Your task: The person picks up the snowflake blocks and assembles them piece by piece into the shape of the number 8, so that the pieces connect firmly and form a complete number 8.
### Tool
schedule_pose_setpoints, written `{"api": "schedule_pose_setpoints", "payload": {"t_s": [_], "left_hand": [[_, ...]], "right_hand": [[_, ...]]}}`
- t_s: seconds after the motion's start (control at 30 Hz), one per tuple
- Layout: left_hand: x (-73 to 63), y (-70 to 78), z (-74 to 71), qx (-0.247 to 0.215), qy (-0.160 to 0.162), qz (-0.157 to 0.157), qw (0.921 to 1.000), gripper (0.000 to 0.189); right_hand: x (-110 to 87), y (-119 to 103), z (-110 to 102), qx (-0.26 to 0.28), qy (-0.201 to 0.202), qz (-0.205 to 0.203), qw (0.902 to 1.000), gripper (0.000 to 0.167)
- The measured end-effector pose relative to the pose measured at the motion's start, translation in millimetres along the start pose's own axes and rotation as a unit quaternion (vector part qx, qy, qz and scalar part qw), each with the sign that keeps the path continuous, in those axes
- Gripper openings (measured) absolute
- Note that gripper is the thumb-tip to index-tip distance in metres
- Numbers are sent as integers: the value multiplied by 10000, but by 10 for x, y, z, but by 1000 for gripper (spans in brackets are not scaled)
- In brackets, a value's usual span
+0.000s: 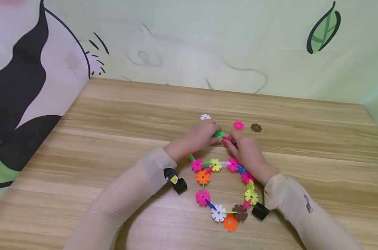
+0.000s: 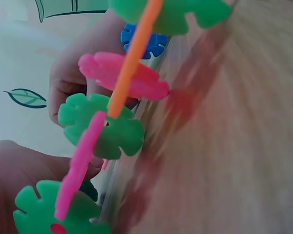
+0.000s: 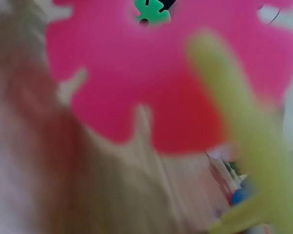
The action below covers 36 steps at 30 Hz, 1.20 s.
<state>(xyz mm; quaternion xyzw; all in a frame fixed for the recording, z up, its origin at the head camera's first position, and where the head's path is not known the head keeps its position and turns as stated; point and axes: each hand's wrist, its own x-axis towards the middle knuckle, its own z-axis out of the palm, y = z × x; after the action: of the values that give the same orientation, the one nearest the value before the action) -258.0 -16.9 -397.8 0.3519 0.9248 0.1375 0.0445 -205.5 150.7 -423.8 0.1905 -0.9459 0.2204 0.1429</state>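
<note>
Above a ring of linked, notched plastic flower discs, both hands meet in the head view. My left hand [image 1: 202, 135] holds a green flower disc [image 1: 220, 134], with its fingers partly hidden. From the other side, my right hand [image 1: 247, 150] pinches a pink flower disc [image 1: 225, 138] that touches the green one. The ring includes a white disc [image 1: 218, 213], a brown disc [image 1: 238, 212] and a yellow disc [image 1: 251, 197]. In the left wrist view, linked green discs [image 2: 127, 134] and an orange disc [image 2: 136, 58] hang close to the lens. A blurred pink disc [image 3: 112, 92] fills much of the right wrist view.
Beyond the hands lie a loose white disc [image 1: 205, 117], a pink disc [image 1: 238, 125] and a brown disc [image 1: 256, 127]. An orange disc [image 1: 230, 222] is at the ring's near side. The wooden table [image 1: 317, 146] meets a printed wall [image 1: 182, 45] at the back.
</note>
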Motion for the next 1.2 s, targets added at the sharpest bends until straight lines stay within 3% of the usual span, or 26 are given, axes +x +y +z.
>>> {"api": "schedule_pose_setpoints", "payload": {"t_s": [0.37, 0.5, 0.7, 1.0, 1.2], "left_hand": [[2, 0, -23, -569, 154, -543, 9968, 29], [-7, 13, -33, -600, 162, -576, 9964, 28], [4, 27, -31, -262, 188, -408, 9986, 29], [15, -114, -114, -854, -163, -106, 9962, 40], [-9, -251, -191, -1260, -191, -213, 9916, 35]], "right_hand": [[12, -14, 24, 196, 288, -73, 9994, 16], [12, -1, 33, 176, 290, -86, 9994, 16], [17, -9, 48, 101, 282, -93, 9995, 16], [84, 6, -69, 339, -417, 433, 9976, 13], [151, 78, -118, 355, -685, 593, 9953, 13]]}}
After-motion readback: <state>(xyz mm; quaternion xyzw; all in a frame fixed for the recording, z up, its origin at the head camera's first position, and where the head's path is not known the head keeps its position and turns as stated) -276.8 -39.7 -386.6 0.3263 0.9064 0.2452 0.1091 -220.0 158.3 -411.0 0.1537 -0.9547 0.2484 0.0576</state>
